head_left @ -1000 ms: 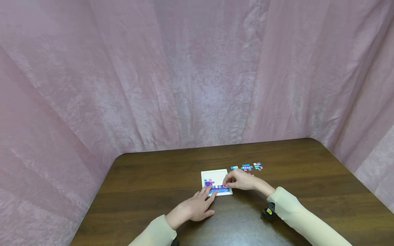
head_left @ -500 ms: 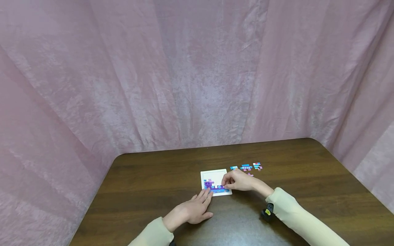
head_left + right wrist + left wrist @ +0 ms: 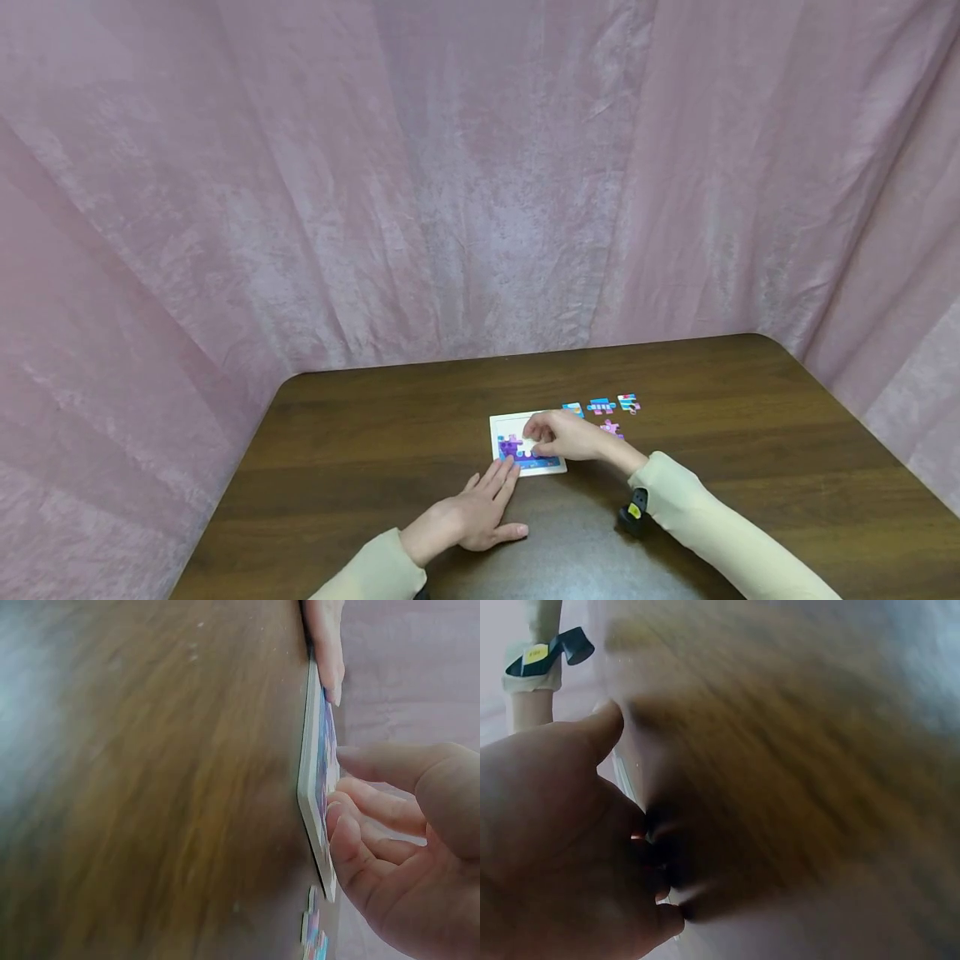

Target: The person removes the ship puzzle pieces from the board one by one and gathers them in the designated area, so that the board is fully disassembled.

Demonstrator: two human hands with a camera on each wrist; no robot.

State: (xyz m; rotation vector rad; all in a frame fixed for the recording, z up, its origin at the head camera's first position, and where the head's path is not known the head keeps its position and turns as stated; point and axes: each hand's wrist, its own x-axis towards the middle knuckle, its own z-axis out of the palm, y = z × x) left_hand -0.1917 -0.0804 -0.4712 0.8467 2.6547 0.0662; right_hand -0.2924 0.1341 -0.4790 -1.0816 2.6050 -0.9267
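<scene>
A square puzzle tray (image 3: 494, 429) with a white border lies on the table, also edge-on in the right wrist view. Purple and blue jigsaw pieces (image 3: 509, 447) cover its lower part, while the upper part shows bare white. My left hand (image 3: 476, 510) lies flat with straight fingers, their tips on the tray's lower left edge. Over the tray's right half is my right hand (image 3: 573, 437). Its bent fingers and thumb stand apart close to the pieces in the right wrist view (image 3: 420, 847), with no piece visible between them.
Several loose pieces lie right of the tray: an orange-and-blue one (image 3: 572, 409), a blue-purple one (image 3: 601, 407), a red-and-blue one (image 3: 627, 403) and a pink one (image 3: 612, 428). A pink curtain (image 3: 480, 183) hangs behind the brown wooden table (image 3: 360, 442).
My right hand has shifted left over the tray from its right edge, uncovering the pink loose piece. The left fingertips have drawn back slightly toward the tray's lower edge.
</scene>
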